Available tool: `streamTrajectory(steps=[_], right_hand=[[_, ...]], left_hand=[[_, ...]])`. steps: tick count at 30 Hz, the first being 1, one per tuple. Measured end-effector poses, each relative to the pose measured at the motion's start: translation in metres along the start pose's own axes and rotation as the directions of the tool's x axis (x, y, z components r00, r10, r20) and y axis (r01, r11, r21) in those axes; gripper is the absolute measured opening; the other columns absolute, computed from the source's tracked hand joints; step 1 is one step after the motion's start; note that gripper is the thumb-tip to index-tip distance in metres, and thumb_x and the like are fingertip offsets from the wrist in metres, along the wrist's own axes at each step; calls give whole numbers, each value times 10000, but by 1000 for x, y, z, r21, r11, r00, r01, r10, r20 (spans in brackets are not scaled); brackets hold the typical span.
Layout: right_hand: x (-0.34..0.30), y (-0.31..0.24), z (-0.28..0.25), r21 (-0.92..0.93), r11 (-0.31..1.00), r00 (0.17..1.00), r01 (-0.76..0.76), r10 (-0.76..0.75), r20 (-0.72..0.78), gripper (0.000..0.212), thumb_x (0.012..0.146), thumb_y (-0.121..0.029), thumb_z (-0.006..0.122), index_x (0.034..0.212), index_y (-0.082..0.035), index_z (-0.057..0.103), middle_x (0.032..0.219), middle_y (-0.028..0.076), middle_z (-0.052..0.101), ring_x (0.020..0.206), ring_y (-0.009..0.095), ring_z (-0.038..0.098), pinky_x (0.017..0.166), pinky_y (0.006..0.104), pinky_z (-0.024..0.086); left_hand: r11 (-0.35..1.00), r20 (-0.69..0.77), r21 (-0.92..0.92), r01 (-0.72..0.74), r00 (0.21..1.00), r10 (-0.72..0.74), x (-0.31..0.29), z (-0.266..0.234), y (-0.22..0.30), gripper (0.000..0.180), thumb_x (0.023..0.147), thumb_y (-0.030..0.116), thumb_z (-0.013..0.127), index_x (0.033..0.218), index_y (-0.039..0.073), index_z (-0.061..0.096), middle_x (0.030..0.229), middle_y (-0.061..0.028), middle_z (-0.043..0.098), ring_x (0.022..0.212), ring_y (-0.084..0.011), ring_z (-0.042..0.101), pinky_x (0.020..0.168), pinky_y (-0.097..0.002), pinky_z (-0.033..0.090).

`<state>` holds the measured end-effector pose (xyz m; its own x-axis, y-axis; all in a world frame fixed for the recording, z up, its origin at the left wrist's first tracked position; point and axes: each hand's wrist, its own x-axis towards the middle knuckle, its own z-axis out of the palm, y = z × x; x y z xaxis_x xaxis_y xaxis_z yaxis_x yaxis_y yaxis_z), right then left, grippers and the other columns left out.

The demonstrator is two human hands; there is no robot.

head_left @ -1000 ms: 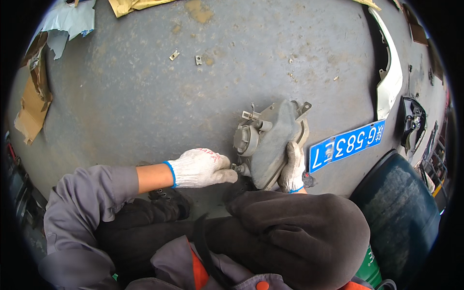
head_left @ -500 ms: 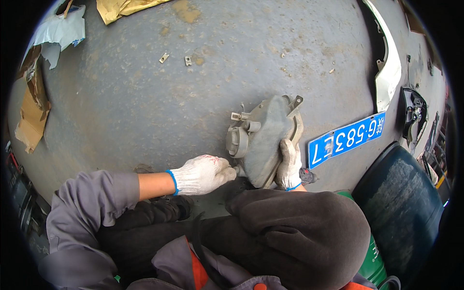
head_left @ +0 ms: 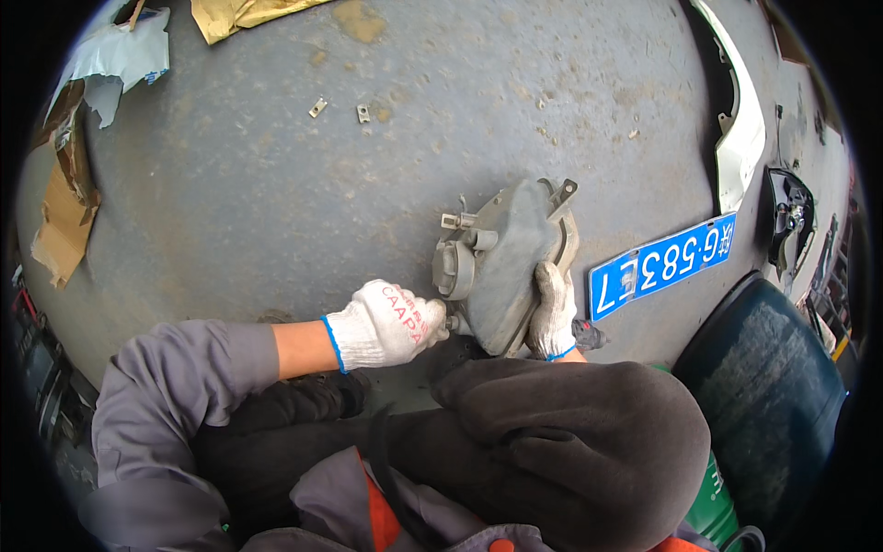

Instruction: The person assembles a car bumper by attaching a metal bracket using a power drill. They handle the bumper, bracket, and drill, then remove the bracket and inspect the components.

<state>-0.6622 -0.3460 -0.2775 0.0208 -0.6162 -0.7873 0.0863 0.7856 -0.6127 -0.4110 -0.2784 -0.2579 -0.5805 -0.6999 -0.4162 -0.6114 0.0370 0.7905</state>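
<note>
A dusty grey car headlight [head_left: 506, 262] stands in front of my knees with its back toward me. On its left side are a round cap [head_left: 451, 270] and small mounting tabs. My right hand [head_left: 554, 313], in a white knit glove with a blue cuff, grips the right edge of the housing. In a matching glove, my left hand [head_left: 391, 322] has its fingers closed at the lower left corner, round a small round fitting [head_left: 452, 324] of the headlight. The fingers cover most of that fitting.
A blue licence plate [head_left: 660, 265] lies right of the headlight, below a white curved body panel [head_left: 740, 138]. A dark tool [head_left: 589, 335] pokes out beside my right hand. Two metal clips [head_left: 363, 113] lie ahead. Torn cardboard [head_left: 64, 225] is at left, a dark bin-like object [head_left: 763, 359] at right.
My left hand has turned over at the wrist, so the glove's printed back now shows more, and its fingers remain at the fitting. The right hand and headlight hold their place.
</note>
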Motion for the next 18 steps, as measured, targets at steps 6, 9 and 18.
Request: streamTrajectory(steps=[6, 9, 18], right_hand=[[8, 15, -16, -32, 999, 1000, 26, -26, 3, 457, 995, -206, 595, 1397, -7, 507, 1191, 118, 672, 1029, 218, 669, 938, 363, 550], [4, 11, -10, -32, 997, 998, 67, -67, -7, 486, 986, -213, 599, 1412, -2, 499, 1208, 120, 667, 1045, 218, 659, 946, 362, 543], [1, 10, -12, -75, 996, 998, 57, -58, -16, 561, 970, -239, 608, 1458, 1, 470, 1263, 120, 644, 1090, 205, 627, 986, 358, 513]], left_hand=[[1000, 78, 1, 25, 997, -25, 6, -14, 4, 237, 880, 297, 697, 902, 83, 596, 717, -104, 710, 687, -343, 720, 599, -467, 551], [984, 310, 60, 167, 934, -177, 5, -40, 2, 365, 983, 417, 595, 925, 61, 653, 789, -157, 726, 781, -370, 733, 690, -448, 566], [451, 650, -586, 673, 723, -234, 11, -45, 9, 458, 1072, 414, 492, 1038, 6, 698, 642, -46, 558, 600, -140, 585, 579, -325, 499]])
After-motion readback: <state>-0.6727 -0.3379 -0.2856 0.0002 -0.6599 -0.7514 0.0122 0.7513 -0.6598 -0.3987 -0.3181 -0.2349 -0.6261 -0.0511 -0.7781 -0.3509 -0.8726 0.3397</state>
